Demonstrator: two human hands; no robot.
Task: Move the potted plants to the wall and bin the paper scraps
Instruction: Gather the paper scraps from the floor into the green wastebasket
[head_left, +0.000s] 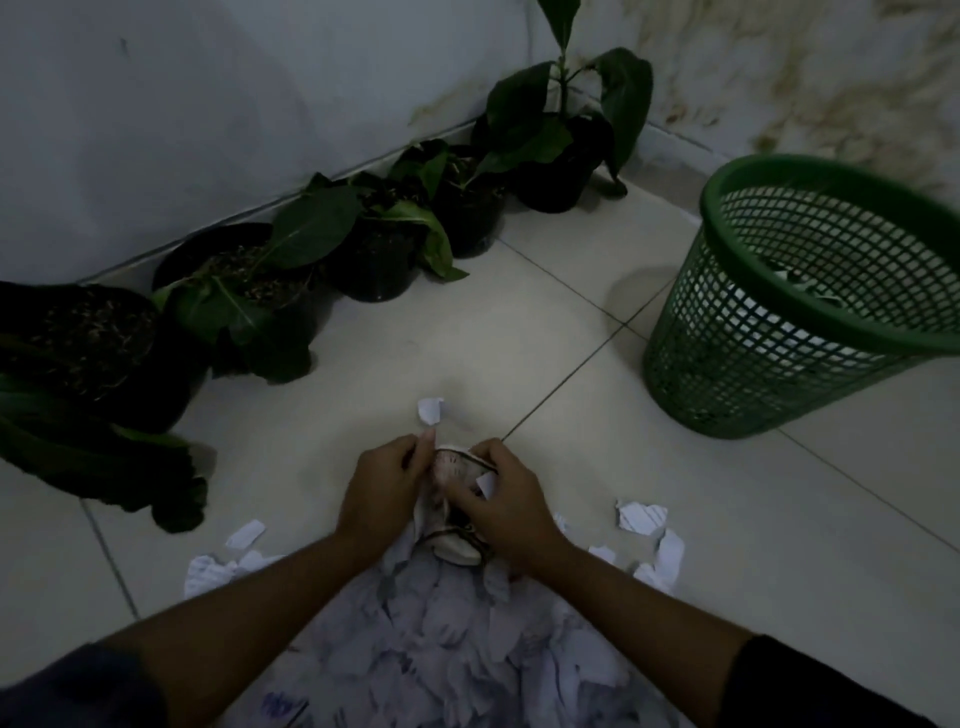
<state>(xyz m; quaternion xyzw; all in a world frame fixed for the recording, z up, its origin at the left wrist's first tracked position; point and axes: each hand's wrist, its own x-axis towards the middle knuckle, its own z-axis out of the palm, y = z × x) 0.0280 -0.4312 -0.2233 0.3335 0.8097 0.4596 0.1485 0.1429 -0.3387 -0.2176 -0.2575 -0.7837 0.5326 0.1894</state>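
— Along the wall (156, 130), what do you see?

— Five potted plants (374, 249) lined up in black pots, their backs against the skirting, from the near left to the corner. Judging by that row, the plant half of the job looks done; the floor in front is free for the sweep-up.

— And the hands?

— Both are low over the tiled floor (545, 332), at the front edge of a big heap of paper scraps (457, 649). The left hand (384, 488) and right hand (506, 501) close from either side on a wad of paper (457, 467), fingers curled round it — pressing it together, I would guess, so it carries in one go instead of shedding pieces.

— Is the grip firm?

— Narrow, both hands closed on the wad. Something pale and rounded sits under it; I cannot tell what it is.

— Where does it go?

— The green mesh bin (810, 296) stands ahead on the right, well apart from the hands, with some paper already showing through its wall. Loose bits — one scrap (431, 410) just ahead of the fingers, a lined scrap (641, 517) to the right — lie outside the heap and will need a separate pass.
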